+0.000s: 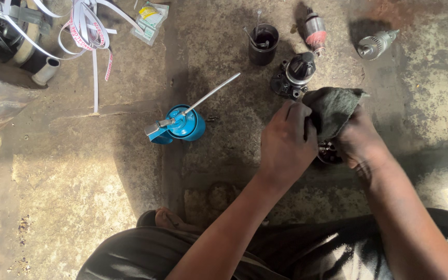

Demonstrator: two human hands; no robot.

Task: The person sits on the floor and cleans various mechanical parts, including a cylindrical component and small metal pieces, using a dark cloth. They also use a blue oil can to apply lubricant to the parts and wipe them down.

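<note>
I see my left hand (286,140) curled with its fingers pressed onto the near edge of a crumpled grey-green cloth rag (333,106), pinching it. My right hand (358,140) is closed under the same rag, which drapes over its fingers, so I cannot tell how tightly they close or exactly what they clasp. Between the two hands, just below the rag, a dark round metal part (329,153) peeks out; most of it is hidden by my palms and I cannot make out its shape.

Taking the rag as my landmark: touching or just beyond its far edge sits a black motor housing with a grey collar (294,75), partly covered by the cloth. Further beyond stands a small dark cup holding thin metal tools (263,44), and beside it a copper-wound armature (315,31). Beyond and to the right of the rag lies a silver drill chuck (377,45). Well to the left of the rag stands a blue oil can with a long metal spout (182,122). Far left, white strapping bands (86,28) trail off the frame's top edge. Everything rests on the stained concrete floor (79,181).
</note>
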